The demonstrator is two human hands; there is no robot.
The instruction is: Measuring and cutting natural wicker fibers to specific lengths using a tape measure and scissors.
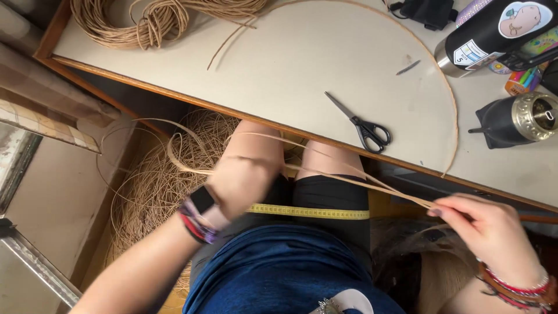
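Note:
I sit at a white table (pixel 302 64) and look down at my lap. My left hand (pixel 241 177), blurred with motion, is closed around tan rattan strands (pixel 325 174) that run across my knees. My right hand (pixel 485 227) pinches the other end of the same strands at the right. A yellow measuring tape (pixel 311 212) lies across my thighs, close under my left hand. A watch and bracelets sit on my left wrist, bracelets on my right.
Black-handled scissors (pixel 363 127) lie on the table near its front edge. A rattan coil (pixel 139 23) rests at the table's far left, a loose rattan pile (pixel 157 186) on the floor. A black bottle (pixel 494 35), a dark cup with a metal rim (pixel 517 119) and markers stand at the right.

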